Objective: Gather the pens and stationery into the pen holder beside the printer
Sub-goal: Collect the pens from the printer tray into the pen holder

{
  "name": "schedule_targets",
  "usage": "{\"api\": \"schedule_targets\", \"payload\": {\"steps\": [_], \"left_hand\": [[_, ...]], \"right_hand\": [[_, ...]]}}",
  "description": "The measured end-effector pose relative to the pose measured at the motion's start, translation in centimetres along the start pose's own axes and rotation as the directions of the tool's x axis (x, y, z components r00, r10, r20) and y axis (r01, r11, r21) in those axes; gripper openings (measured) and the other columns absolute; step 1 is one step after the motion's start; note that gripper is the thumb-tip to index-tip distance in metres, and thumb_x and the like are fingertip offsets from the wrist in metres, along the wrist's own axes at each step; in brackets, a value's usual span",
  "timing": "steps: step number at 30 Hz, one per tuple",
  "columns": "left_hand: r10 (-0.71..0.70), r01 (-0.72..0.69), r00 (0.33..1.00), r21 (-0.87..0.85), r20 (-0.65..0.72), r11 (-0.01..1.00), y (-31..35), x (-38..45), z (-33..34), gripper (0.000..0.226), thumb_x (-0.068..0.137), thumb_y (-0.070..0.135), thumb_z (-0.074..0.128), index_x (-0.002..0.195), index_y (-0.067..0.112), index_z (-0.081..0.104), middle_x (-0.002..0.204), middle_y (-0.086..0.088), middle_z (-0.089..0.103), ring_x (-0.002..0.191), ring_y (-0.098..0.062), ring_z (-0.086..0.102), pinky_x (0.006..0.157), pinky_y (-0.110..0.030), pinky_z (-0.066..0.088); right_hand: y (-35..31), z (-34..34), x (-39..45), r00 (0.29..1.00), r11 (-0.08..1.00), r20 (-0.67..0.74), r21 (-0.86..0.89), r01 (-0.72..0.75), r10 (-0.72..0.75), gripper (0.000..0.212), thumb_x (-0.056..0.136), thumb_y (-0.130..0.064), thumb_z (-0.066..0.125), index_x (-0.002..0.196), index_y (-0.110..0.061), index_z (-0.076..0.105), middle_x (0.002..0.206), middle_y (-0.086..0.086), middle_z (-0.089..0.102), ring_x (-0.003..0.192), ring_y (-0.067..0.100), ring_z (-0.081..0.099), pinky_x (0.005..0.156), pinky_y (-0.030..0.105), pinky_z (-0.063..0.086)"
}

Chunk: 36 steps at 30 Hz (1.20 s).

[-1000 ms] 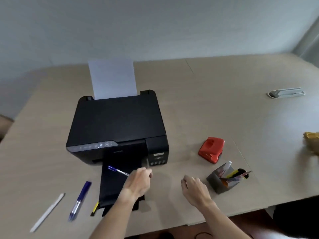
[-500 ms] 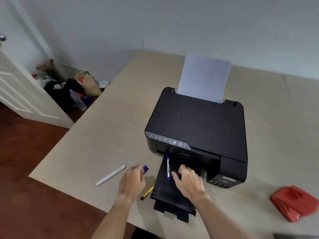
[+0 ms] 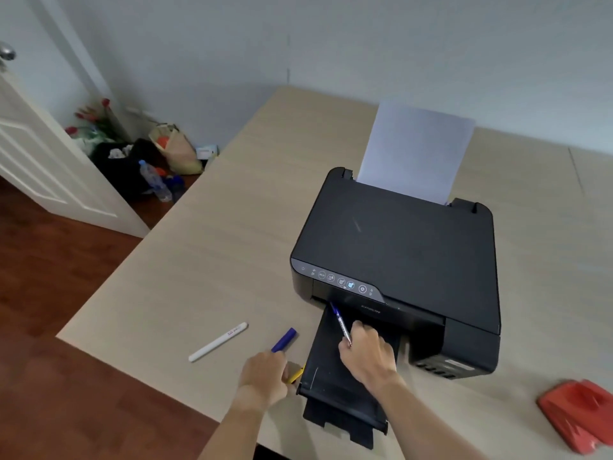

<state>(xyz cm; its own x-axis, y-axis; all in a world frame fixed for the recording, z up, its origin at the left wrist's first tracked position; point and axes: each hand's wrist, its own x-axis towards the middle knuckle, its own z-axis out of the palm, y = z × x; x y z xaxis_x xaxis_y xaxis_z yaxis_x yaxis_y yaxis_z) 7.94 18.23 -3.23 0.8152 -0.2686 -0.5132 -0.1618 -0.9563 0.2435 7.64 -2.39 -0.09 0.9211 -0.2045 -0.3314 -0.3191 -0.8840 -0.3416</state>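
My right hand (image 3: pixel 366 355) rests over the printer's black output tray (image 3: pixel 331 390) and grips a thin blue ballpoint pen (image 3: pixel 339 322) that points up toward the printer slot. My left hand (image 3: pixel 263 373) lies on the table left of the tray, closed over the lower end of a thick blue marker (image 3: pixel 285 339). A yellow pen (image 3: pixel 295 376) pokes out beside that hand at the tray's edge. A white pen (image 3: pixel 218 341) lies loose on the table further left. The pen holder is out of view.
The black printer (image 3: pixel 398 260) holds a sheet of paper (image 3: pixel 414 151) upright at its back. A red hole punch (image 3: pixel 578 415) sits at the right edge. The table's left edge (image 3: pixel 139 247) drops to a wooden floor with bags, bottles and a white door.
The view swung left, away from the pen holder. The blue ballpoint passed from my left hand to my right. My left hand came down on the blue marker by the tray.
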Motion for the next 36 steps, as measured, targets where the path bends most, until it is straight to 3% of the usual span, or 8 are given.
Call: {"api": "schedule_targets", "payload": {"steps": [4,11,15,19,24,28,32,36], "left_hand": [[0.039,-0.040,0.999,-0.031,-0.026,0.999,0.4,0.1,-1.3,0.011,0.081,0.033,0.058,0.077,0.022,0.057,0.086,0.001,0.061,0.072,-0.018,0.058,0.069,-0.028,0.049],[0.004,-0.123,0.935,-0.316,-0.354,0.941,1.0,-0.6,-4.5,0.020,0.090,0.025,0.057,0.071,0.020,0.060,0.057,0.002,0.060,0.048,-0.011,0.054,0.048,-0.033,0.048],[-0.022,-0.266,0.805,-0.394,-0.593,0.880,3.7,-1.4,-5.7,0.013,0.086,0.014,0.066,0.075,0.020,0.067,0.063,0.006,0.064,0.061,-0.009,0.060,0.058,-0.030,0.051],[0.009,-0.387,0.736,-0.410,-0.677,0.826,8.1,-2.5,-5.7,0.005,0.090,0.022,0.063,0.086,0.024,0.065,0.081,0.010,0.059,0.080,-0.008,0.057,0.069,-0.025,0.048],[0.343,-0.552,0.713,-0.189,-0.612,0.812,13.7,-3.1,-4.3,0.010,0.098,0.036,0.042,0.093,0.031,0.050,0.072,0.014,0.061,0.065,-0.006,0.057,0.055,-0.017,0.042],[0.683,-0.745,0.609,0.004,-0.403,0.667,19.1,-3.2,-2.0,0.048,0.094,0.062,0.014,0.102,0.028,0.047,0.066,0.012,0.059,0.055,-0.007,0.057,0.051,-0.019,0.047],[0.797,-0.845,0.523,-0.065,-0.304,0.530,25.5,-4.1,0.0,0.044,0.091,0.064,0.015,0.106,0.033,0.043,0.062,0.022,0.047,0.059,-0.013,0.060,0.056,-0.027,0.049],[0.809,-0.871,0.491,-0.184,-0.323,0.455,31.4,-5.5,0.9,0.025,0.094,0.052,0.031,0.109,0.035,0.040,0.066,0.014,0.055,0.058,-0.009,0.058,0.061,-0.032,0.050]], "right_hand": [[2.0,-0.1,-1.0,0.999,1.000,-0.034,0.019,0.003,-0.002,0.016,0.091,-0.025,0.046,0.096,-0.010,0.052,0.098,0.007,0.063,0.087,0.032,0.064,0.068,0.037,0.047],[7.1,-0.8,-4.6,0.979,0.998,-0.199,0.047,0.051,-0.040,0.012,0.093,-0.019,0.045,0.091,-0.010,0.054,0.093,0.009,0.066,0.086,0.031,0.061,0.072,0.035,0.038],[10.1,-1.1,-6.9,0.970,0.994,-0.243,0.104,0.031,-0.005,0.011,0.095,-0.019,0.042,0.095,-0.012,0.051,0.091,0.008,0.068,0.083,0.032,0.062,0.070,0.035,0.037],[13.0,-2.2,-9.2,0.952,0.990,-0.305,0.132,0.042,0.000,0.016,0.095,-0.014,0.041,0.080,-0.019,0.038,0.081,0.004,0.062,0.075,0.030,0.057,0.066,0.033,0.033],[16.9,-4.3,-12.6,0.913,0.988,-0.409,0.143,0.063,0.001,0.011,0.091,-0.010,0.046,0.081,-0.015,0.049,0.077,0.000,0.055,0.070,0.023,0.051,0.067,0.031,0.038],[20.6,-7.2,-16.1,0.838,0.992,-0.546,0.111,0.061,0.010,0.010,0.091,-0.013,0.047,0.082,-0.016,0.052,0.075,-0.001,0.052,0.066,0.020,0.047,0.065,0.032,0.040],[25.1,-9.3,-20.1,0.753,0.992,-0.648,0.117,-0.049,0.114,0.012,0.089,-0.014,0.044,0.083,-0.015,0.054,0.077,-0.002,0.051,0.069,0.021,0.048,0.067,0.032,0.039],[28.8,-10.2,-24.8,0.679,0.969,-0.691,0.168,-0.183,0.249,0.014,0.085,-0.013,0.039,0.078,-0.015,0.051,0.077,-0.002,0.048,0.067,0.020,0.046,0.066,0.031,0.042]]}}
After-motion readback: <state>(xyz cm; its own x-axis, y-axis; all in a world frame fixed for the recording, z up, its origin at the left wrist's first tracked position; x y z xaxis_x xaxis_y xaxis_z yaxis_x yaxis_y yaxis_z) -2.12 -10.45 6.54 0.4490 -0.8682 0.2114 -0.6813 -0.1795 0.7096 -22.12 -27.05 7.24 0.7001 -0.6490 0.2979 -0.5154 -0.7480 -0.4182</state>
